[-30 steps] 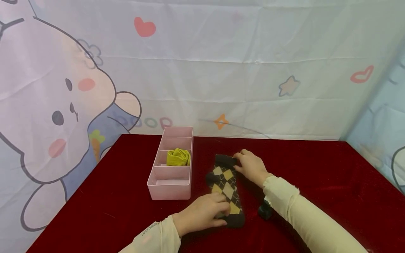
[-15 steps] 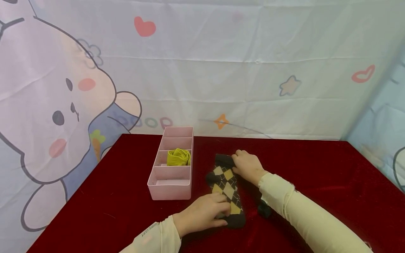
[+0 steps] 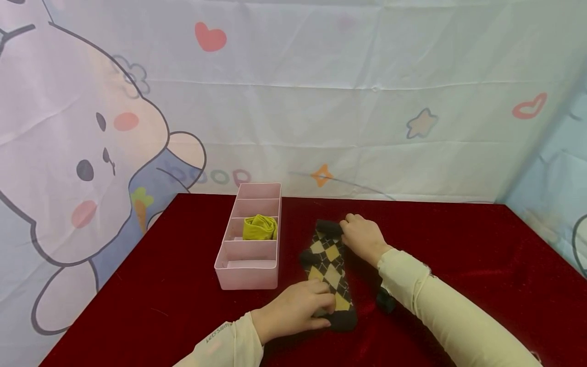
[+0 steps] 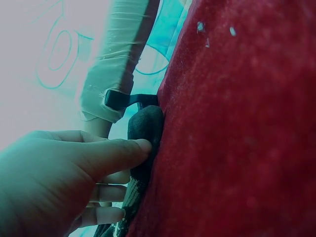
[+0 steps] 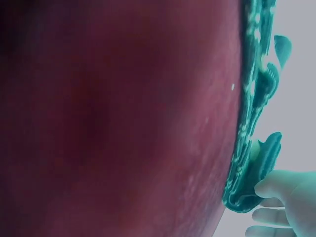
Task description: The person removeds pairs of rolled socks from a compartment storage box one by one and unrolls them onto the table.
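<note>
A dark argyle sock with yellow and beige diamonds lies flat, to the right of the pink box. My right hand pinches its dark far end. In the right wrist view this end of the sock is folded up over layered fabric, with my thumb on it. My left hand rests on the near part, fingers bent over the diamonds. In the left wrist view its thumb touches the sock's dark rounded end. The undersides of the fingertips are hidden.
The pink divided box stands at left on the red cloth. One compartment holds a yellow-green rolled cloth. A small dark object shows below my right forearm. A printed curtain hangs behind.
My right hand has shifted slightly, and the sock's far end has lifted and folded toward the middle. My left hand stays in place.
</note>
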A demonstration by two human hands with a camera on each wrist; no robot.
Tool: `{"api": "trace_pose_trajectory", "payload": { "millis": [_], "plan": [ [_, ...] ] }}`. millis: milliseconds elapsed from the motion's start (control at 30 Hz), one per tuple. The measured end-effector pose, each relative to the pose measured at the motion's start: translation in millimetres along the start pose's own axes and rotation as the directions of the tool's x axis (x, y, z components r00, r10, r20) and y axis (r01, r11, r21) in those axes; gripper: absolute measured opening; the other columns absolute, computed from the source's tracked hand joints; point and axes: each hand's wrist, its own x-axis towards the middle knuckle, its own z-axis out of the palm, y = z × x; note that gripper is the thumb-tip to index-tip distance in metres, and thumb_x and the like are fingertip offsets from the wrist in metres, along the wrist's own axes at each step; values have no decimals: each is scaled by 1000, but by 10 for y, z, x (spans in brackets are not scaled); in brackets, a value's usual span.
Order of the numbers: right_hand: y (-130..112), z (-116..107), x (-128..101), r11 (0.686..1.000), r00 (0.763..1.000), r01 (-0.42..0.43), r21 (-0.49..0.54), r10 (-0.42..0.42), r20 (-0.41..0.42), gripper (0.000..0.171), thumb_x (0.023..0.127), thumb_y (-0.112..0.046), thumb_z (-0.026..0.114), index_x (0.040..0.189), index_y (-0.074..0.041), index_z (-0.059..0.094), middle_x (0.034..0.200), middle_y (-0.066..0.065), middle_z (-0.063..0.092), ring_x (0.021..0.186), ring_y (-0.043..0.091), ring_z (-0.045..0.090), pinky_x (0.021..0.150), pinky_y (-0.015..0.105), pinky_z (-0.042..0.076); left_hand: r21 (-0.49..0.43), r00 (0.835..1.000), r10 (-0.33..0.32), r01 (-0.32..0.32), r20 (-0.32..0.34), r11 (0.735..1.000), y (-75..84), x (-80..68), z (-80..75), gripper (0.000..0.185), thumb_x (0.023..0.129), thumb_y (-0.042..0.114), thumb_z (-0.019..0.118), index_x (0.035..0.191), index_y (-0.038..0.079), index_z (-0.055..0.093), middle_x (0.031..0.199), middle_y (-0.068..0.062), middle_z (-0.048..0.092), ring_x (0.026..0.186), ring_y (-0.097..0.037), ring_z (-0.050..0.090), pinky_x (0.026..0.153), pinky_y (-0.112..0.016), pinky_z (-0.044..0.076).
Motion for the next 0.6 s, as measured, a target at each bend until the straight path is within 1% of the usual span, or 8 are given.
{"api": "trace_pose_trajectory", "payload": {
  "millis": [200,367,500,600],
  "plan": [
    [57,1,41,998,997,-59,25,57,60,10,87,-15,67,94,-7,68,86,7,63,79,23,62,59,34,54,-1,1000,-10,10,20,1000,4,0,-1,20,79,33,77,87,22,63,88,10,58,83,-5,53,74,-12,43],
    [111,28,95,993,992,-103,60,98,77,17,89,-13,63,103,-7,70,91,9,67,80,25,66,61,36,55,-2,1000,-11,11,18,1000,-1,-2,6,20,79,33,77,87,22,63,88,10,58,82,-5,53,74,-12,42],
    [153,40,139,980,985,-147,135,133,106,21,91,-12,61,109,-4,69,100,13,69,88,29,67,69,39,57,3,1000,-10,10,16,1000,-9,-4,13,20,79,33,77,87,22,63,87,10,58,82,-5,53,73,-12,42],
    [184,49,175,960,980,-184,213,160,122,23,92,-10,59,111,-1,68,106,17,70,94,31,67,76,41,56,8,1000,-10,10,16,1000,-10,0,11,19,79,33,77,87,22,63,87,10,59,82,-5,53,73,-12,41]
  ]
}}
